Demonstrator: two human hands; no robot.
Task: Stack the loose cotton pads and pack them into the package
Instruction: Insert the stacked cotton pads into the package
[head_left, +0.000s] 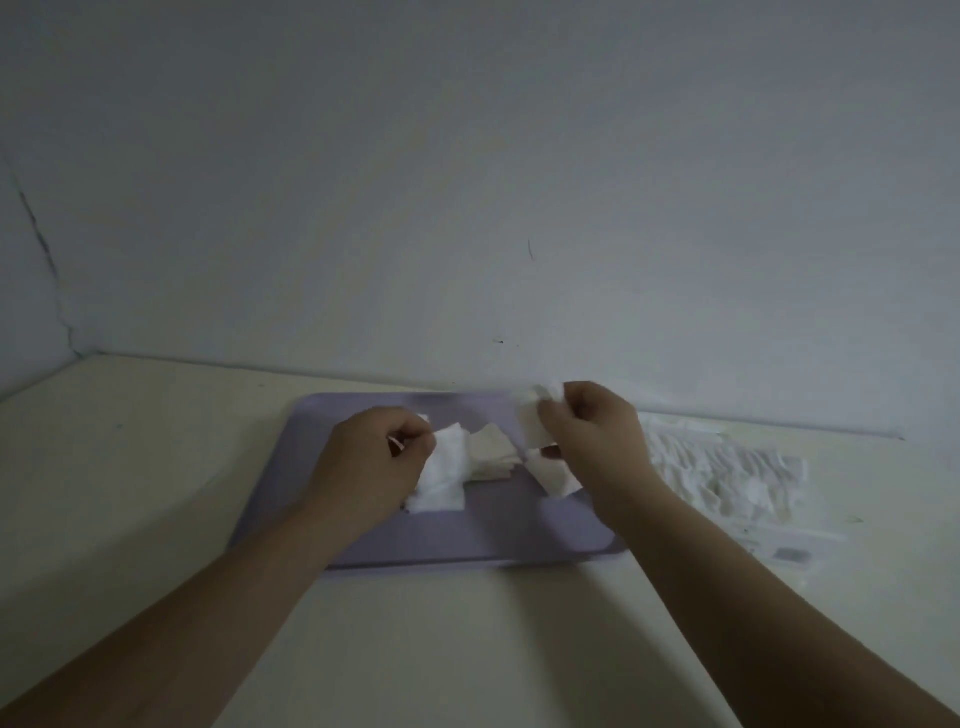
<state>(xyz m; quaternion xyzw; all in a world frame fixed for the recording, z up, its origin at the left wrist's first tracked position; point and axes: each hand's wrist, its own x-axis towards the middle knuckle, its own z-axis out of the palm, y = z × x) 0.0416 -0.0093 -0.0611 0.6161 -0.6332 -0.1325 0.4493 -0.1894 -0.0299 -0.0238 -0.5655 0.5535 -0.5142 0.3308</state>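
On cream table (156, 467): lilac tray (467, 535), grey wall (467, 182).

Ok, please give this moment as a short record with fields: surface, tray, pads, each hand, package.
surface: cream table
tray: lilac flat tray, lying on the table
pads: white square cotton pads, loose on the tray
left hand: pinches a pad's edge on the tray
right hand: grips pads, held above the tray
package: clear plastic package, right of the tray, pads inside
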